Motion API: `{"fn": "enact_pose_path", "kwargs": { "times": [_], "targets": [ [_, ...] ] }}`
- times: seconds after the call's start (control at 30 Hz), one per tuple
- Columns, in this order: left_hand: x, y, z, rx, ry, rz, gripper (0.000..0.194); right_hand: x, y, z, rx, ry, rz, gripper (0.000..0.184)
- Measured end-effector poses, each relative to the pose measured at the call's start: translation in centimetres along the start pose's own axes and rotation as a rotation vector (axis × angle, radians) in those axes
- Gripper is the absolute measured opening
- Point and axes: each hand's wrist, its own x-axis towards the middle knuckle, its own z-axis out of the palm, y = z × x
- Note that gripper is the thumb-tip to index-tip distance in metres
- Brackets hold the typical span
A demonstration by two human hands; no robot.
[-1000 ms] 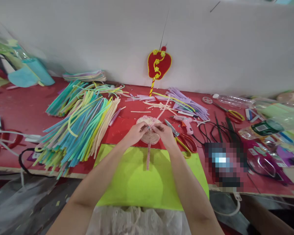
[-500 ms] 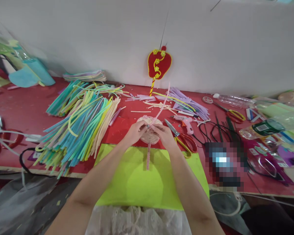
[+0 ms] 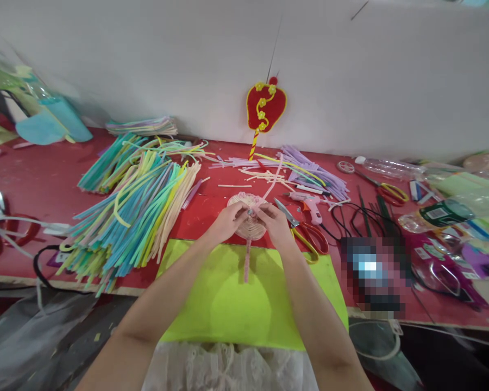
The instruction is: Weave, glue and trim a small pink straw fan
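Note:
A round, pale pink fan [image 3: 249,232] made of pipe cleaners lies in front of me, its fuzzy pink handle [image 3: 246,263] pointing towards me. Over the disc, my left hand [image 3: 233,219] and my right hand [image 3: 274,220] meet with fingers pinched together. Both close on a pink pipe cleaner [image 3: 274,182], whose free end sticks up and away to the right. The bit between my fingertips is tiny and partly hidden. Small pink curled shapes [image 3: 242,196] sit along the fan's far edge.
Bundles of coloured pipe cleaners [image 3: 134,212] lie to the left, purple ones [image 3: 309,168] behind. A pink glue gun [image 3: 309,203] and scissors [image 3: 309,239] lie close by my right hand. A red fan [image 3: 265,108] leans against the wall. A yellow-green sheet [image 3: 244,309] lies nearest me.
The free end of the pink pipe cleaner has dropped lower and bent over. My fingers have shifted slightly, and more of the pink shapes on the fan's far edge shows.

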Motion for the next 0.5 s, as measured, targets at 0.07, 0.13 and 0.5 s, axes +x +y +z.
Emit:
{"fn": "enact_pose_path", "kwargs": {
  "times": [0.07,0.13,0.5],
  "targets": [
    [0.0,-0.1,0.5,-0.011,0.040,-0.012,0.022,0.0,0.1,0.2,0.016,0.054,-0.047,0.027],
    [0.0,-0.1,1.0,-0.049,0.077,-0.033,0.023,-0.1,0.4,0.6,0.016,0.103,-0.101,0.027],
    [0.0,-0.1,1.0,-0.167,0.162,-0.052,0.015,-0.4,0.6,1.3,-0.031,0.130,-0.088,0.030]
  ]
}}
